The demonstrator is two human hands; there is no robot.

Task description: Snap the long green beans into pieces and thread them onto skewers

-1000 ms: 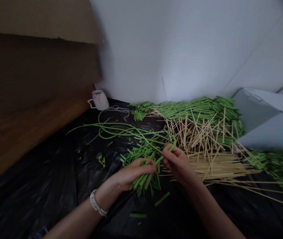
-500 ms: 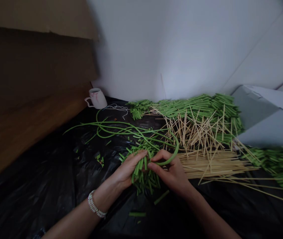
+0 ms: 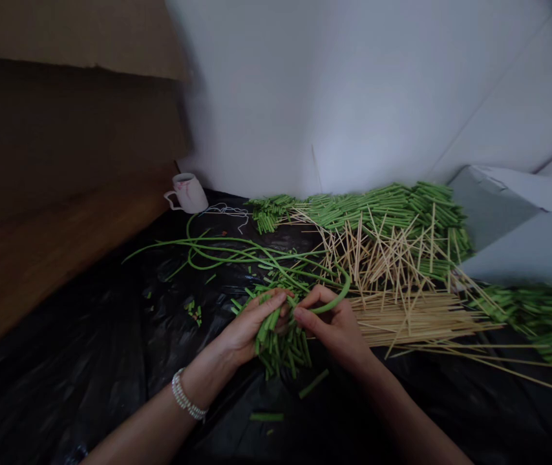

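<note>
Head view: left hand (image 3: 244, 327) grips cut pieces (image 3: 269, 323), right hand (image 3: 340, 331) pinches a long stem (image 3: 342, 296). Probably light, kinda bendy; hold near the end.

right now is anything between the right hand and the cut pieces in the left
The long green stem in the right hand crosses the gap, and the left hand's fingers curl around the cut pieces; nothing else visible.

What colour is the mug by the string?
The mug is whitish with pinkish-red marks, seen best in the head view.
</note>
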